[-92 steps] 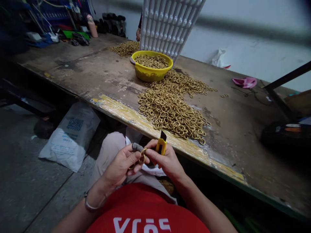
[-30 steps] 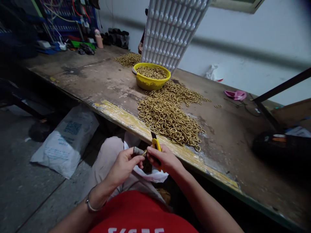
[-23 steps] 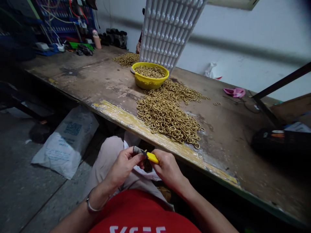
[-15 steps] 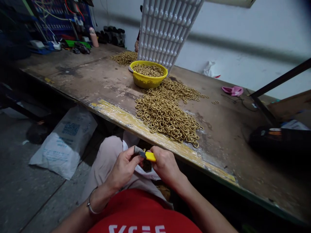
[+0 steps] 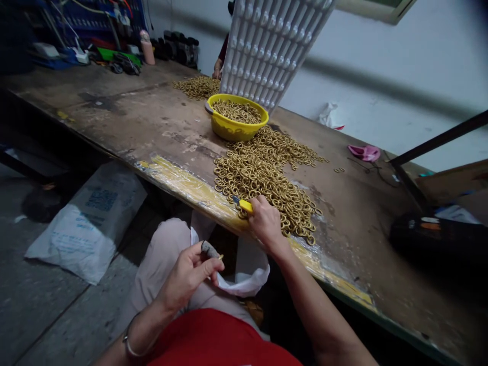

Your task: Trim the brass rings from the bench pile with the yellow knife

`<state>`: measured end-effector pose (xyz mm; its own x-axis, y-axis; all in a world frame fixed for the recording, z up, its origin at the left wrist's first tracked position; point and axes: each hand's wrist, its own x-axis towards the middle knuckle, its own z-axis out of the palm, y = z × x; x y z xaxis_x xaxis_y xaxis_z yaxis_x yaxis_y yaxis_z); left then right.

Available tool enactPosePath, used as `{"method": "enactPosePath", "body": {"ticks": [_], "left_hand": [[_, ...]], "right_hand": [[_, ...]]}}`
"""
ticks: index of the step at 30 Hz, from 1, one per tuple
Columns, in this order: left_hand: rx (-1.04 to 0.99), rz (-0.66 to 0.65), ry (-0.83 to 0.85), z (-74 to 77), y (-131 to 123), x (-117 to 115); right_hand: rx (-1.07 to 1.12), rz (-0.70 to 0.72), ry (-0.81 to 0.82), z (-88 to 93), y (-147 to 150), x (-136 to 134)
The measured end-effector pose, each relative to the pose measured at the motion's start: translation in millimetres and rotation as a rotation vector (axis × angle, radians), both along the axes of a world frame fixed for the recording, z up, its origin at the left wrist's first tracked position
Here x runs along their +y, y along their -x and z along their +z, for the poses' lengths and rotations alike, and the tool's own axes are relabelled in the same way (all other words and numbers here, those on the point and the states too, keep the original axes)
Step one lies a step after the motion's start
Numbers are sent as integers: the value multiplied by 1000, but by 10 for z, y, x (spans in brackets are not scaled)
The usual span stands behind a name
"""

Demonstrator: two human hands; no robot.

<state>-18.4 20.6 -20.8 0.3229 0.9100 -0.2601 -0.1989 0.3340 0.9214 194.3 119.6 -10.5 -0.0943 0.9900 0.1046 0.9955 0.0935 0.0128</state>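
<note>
My left hand (image 5: 190,272) pinches a small brass-coloured ring (image 5: 221,257) between thumb and index finger, over my lap. A grey wrap (image 5: 209,249) covers part of the index finger. My right hand (image 5: 266,222) is closed round a yellow utility knife (image 5: 246,205) with a dark tip, and rests at the front of a large pile of brass-coloured rings (image 5: 251,170). Whether its fingers also touch a ring is hidden. Below and between the hands, an open white bag (image 5: 251,282) hangs by the table edge.
A yellow basin (image 5: 232,131) full of rings stands behind the pile, before an upright ribbed translucent sheet (image 5: 272,46). Another person's hand (image 5: 217,68) shows beside a farther ring pile (image 5: 198,87). A white sack (image 5: 86,229) lies on the floor at left. A black object (image 5: 438,239) is at right.
My right hand has moved with the knife from beside my left hand up to the ring pile. My left hand has dropped slightly, and the ring in it now shows.
</note>
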Motion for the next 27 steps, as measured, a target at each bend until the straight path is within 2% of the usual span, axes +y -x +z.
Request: {"method": "enactPosePath", "body": {"ticks": [3, 6, 8, 11, 14, 17, 19, 22, 27], "left_hand": [[-232, -22, 172, -86, 4, 38], [-403, -80, 321, -105, 18, 58], [-396, -81, 367, -118, 9, 76], [-240, -32, 351, -128, -30, 109], [-108, 44, 215, -70, -60, 142], [-99, 75, 113, 60, -62, 160], [-134, 54, 113, 154, -59, 151], [-196, -6, 146, 250, -71, 96], [-306, -87, 176, 288, -99, -49]], "right_hand": [[-55, -15, 66, -2, 11, 121], [33, -16, 44, -25, -31, 142], [237, -14, -2, -22, -52, 102], [724, -22, 38, 37, -24, -32], [1172, -28, 282, 134, 62, -224], [1419, -3, 515, 213, 143, -421], [1488, 48, 566, 246, 181, -534], [1507, 136, 551, 269, 220, -669], [1546, 221, 524, 260, 264, -828]]}}
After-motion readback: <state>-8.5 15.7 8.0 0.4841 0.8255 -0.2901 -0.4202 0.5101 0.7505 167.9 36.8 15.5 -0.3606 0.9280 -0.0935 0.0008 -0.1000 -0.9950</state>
